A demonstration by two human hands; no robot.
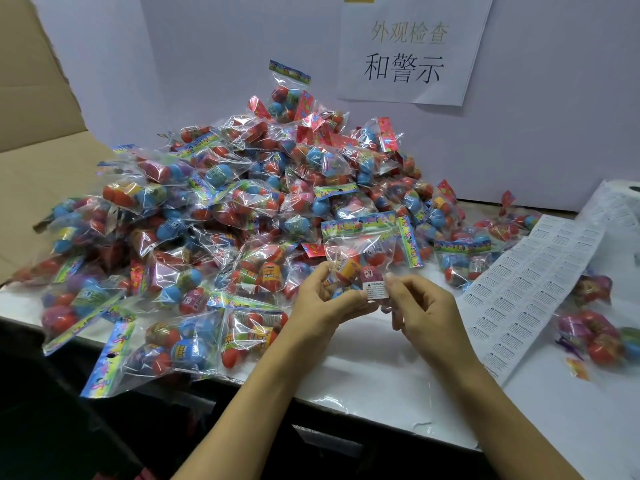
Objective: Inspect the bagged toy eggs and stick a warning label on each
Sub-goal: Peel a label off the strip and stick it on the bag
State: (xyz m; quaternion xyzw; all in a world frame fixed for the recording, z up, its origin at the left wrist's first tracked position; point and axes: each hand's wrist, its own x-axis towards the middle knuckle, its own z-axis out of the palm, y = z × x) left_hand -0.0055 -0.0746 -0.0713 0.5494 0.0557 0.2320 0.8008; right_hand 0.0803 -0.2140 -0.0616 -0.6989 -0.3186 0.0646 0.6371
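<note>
A clear bag of toy eggs [360, 252] with a colourful header card is held upright above the white table. My left hand [322, 299] grips its lower left corner from below. My right hand [419, 308] pinches a small white warning label [375, 290] against the bag's lower front. The label sheet [530, 289], printed with rows of warnings, lies on the table just to the right of my hands. A big heap of bagged toy eggs [225, 209] fills the table behind and to the left.
A few bagged eggs [595, 327] lie to the right of the label sheet. A paper sign [412, 53] hangs on the white back wall. A brown cardboard sheet [41, 140] stands at the left. The white table [381, 386] ends at a dark front edge.
</note>
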